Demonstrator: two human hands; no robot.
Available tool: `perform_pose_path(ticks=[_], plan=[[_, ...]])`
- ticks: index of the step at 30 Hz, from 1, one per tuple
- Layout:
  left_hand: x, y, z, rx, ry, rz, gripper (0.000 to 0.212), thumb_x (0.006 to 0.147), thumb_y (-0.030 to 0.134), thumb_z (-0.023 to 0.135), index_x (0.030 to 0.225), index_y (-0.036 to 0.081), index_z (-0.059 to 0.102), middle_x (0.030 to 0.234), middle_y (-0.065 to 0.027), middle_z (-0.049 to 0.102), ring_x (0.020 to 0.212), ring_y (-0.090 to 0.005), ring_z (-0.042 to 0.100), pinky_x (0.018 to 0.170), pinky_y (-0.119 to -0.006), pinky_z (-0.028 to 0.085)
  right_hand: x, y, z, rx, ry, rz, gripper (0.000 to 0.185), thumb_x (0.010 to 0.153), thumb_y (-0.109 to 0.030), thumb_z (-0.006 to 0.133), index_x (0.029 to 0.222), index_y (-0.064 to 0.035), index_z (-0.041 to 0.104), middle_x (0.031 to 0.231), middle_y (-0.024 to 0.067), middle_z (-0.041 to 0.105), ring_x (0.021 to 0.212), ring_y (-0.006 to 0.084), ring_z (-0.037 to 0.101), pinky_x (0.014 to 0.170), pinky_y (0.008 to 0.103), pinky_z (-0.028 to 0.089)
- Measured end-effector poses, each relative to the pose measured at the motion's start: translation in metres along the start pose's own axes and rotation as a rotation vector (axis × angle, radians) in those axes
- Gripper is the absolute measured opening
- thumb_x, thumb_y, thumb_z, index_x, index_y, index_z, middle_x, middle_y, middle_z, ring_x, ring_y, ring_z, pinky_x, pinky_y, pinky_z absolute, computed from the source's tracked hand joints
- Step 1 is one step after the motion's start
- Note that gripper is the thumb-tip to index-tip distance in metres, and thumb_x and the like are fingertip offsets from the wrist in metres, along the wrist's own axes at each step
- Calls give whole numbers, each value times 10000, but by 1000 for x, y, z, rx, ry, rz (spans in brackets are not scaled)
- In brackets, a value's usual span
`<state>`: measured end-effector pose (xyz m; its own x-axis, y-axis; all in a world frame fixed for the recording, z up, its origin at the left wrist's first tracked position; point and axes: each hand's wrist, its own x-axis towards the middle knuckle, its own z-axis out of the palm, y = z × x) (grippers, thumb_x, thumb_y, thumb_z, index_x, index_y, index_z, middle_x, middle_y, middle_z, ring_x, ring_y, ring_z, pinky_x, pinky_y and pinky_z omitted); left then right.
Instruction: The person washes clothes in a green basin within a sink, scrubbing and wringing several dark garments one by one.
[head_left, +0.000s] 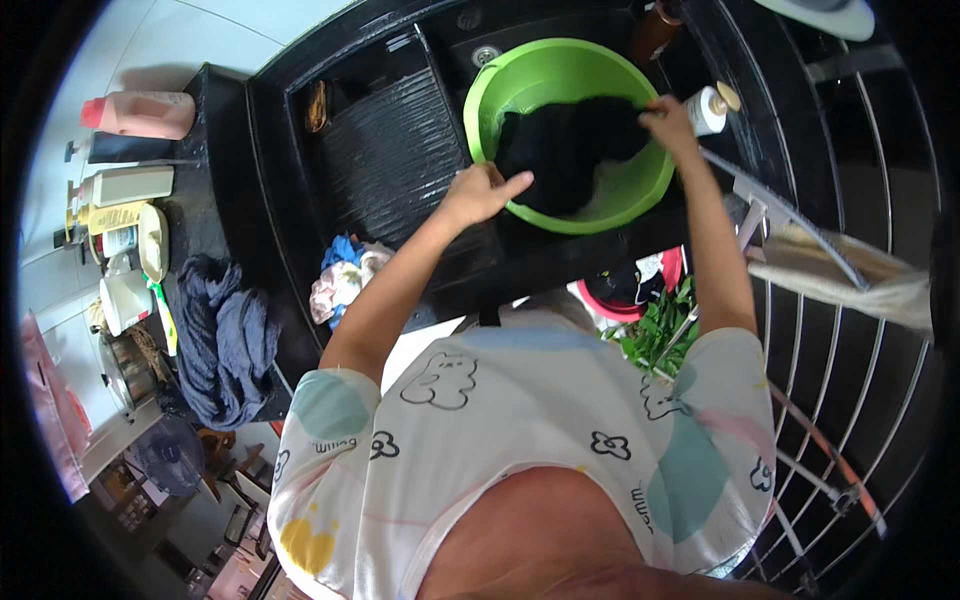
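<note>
A lime-green plastic basin (480, 97) stands in the black sink, with shallow water in it. A soaked black cloth (559, 150) lies in the basin, bunched across its middle. My left hand (484, 193) holds the basin's near left rim, thumb over the edge and fingers on the outer side. At the right rim, my right hand (670, 127) pinches the end of the black cloth; some fingertips are hard to make out.
Left of the basin is a ribbed black washboard slab (397, 150) with crumpled wet clothes (349, 277) at its near end. A pump bottle (709, 109) stands close by my right hand. Detergent bottles (146, 115) and a blue-grey cloth (225, 337) line the left ledge.
</note>
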<state>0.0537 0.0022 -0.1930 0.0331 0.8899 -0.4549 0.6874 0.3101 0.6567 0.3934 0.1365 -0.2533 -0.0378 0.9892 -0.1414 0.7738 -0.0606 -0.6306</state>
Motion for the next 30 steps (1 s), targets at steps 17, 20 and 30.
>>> perform_pose_path(ticks=[17,20,30], plan=[[162,-16,111,519,-222,-120,1405,440,722,728,1442,108,-43,1486,-214,-54,1349,-453,3,1050,-601,120,39,-12,194,-634,-91,-217,580,884,-489,427,1374,-187,347,1406,220,287,1234,431,324,951,667,201],[171,-9,118,331,-55,-221,1397,460,717,725,1430,48,-26,1468,-260,-5,1342,-464,30,1050,-593,136,76,-14,187,-582,-72,-511,527,870,-457,478,1306,-166,429,1266,225,427,1146,399,416,938,624,243],[123,-2,136,111,-91,-376,1347,476,633,778,1409,3,38,1354,-350,203,1115,-459,473,860,-457,471,45,-21,161,-401,-264,-512,577,781,-530,587,1220,-166,497,1189,174,459,1126,362,427,916,594,281]])
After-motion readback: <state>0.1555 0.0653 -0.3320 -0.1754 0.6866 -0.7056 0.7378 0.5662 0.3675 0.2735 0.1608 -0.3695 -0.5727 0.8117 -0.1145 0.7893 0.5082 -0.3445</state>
